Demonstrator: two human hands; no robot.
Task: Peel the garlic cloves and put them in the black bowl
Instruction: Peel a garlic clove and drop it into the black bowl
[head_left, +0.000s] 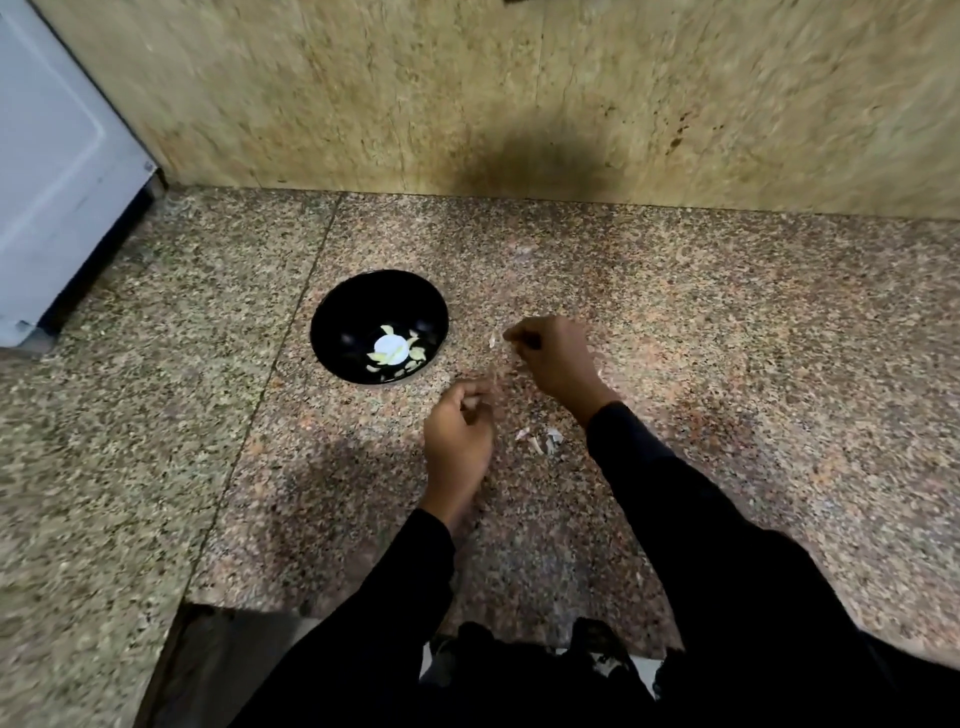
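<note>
Right, I'm mid-peel beside the black bowl (379, 326), which already holds several peeled cloves (387, 354). My right hand (556, 358), just right of the bowl, curls its grip; it seems to pinch something pale, but blur hides what. My left hand (457, 436), nearer me than the bowl, is curled too; contents unclear. Best pull skin off steadily. Loose skins (545, 440) litter the tabletop (727, 338) right of the bowl; nothing blocks it.

No text, label or number can be read — none anywhere
</note>
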